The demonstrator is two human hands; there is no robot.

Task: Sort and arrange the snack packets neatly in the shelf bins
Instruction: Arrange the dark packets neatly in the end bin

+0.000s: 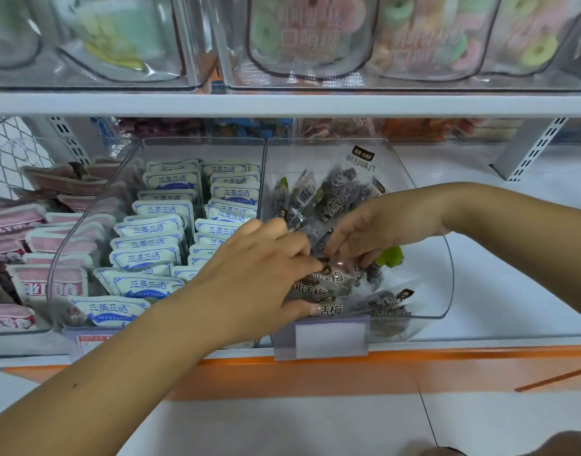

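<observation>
Both left hand point(259, 274) and right hand point(374, 232) curled among plum packets point(335, 192); fingertips hidden, grips unclear.

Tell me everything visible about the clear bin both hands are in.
The bin is clear plastic with curved side walls and a low front bearing a blank white label holder. It stands on the white shelf, holding a loose jumble of dark packets. The left hand and right hand reach inside, touching packets.
</observation>
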